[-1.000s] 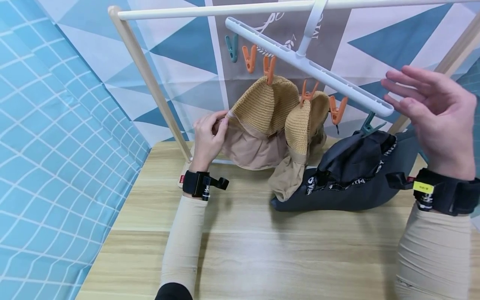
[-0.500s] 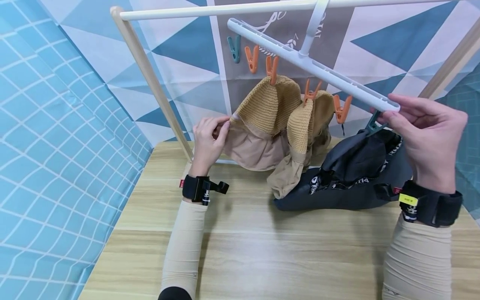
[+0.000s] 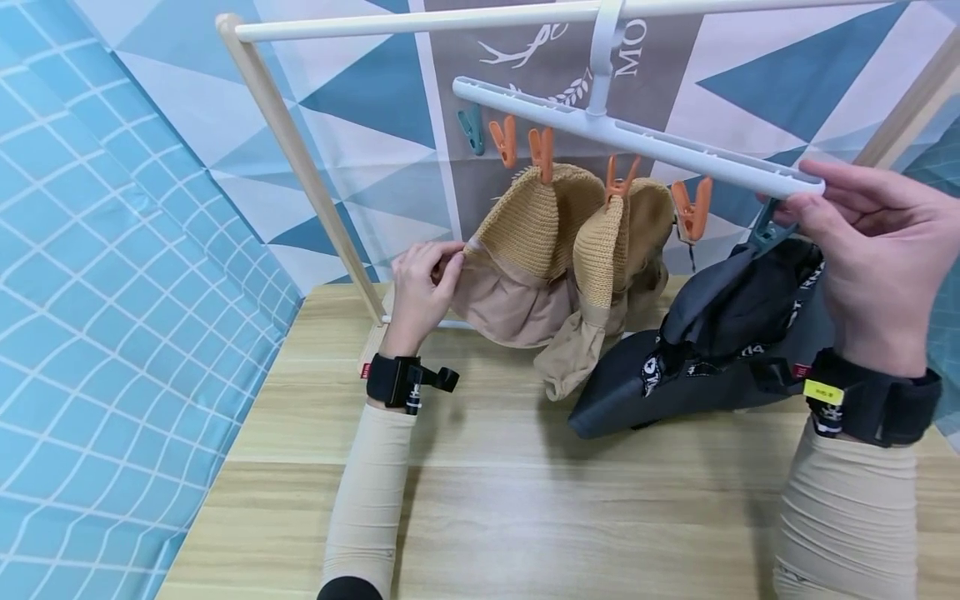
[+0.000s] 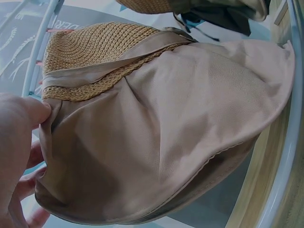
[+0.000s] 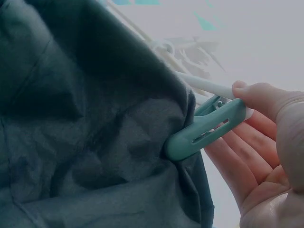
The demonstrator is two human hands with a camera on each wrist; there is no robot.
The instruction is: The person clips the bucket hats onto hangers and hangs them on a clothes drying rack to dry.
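A white bar hanger (image 3: 645,142) hangs from the rack's rail with several clothespins along it. My right hand (image 3: 885,242) pinches its right end between thumb and fingers, right by a teal clothespin (image 5: 209,128) that clips a dark hat (image 3: 720,333) with white lettering on its band. At the left, my left hand (image 3: 423,283) pinches the edge of a sun hat (image 3: 525,258) with a woven straw crown and pinkish-beige fabric brim (image 4: 156,128). An orange clothespin (image 3: 541,155) holds this hat. Beside it, a second straw-and-beige hat (image 3: 600,267) hangs from another orange clothespin (image 3: 618,177).
The rack has a white top rail (image 3: 420,23) and a wooden left post (image 3: 300,158). An unused teal clothespin (image 3: 472,130) and orange clothespins (image 3: 504,140) hang on the bar. Below lies the wooden tabletop (image 3: 525,508). A blue checked cloth (image 3: 112,292) covers the left side.
My right hand has come in from the right and taken hold of the hanger's end. The hanger has swung to a more level angle, the dark hat shifting right; my left hand stays at the straw hat.
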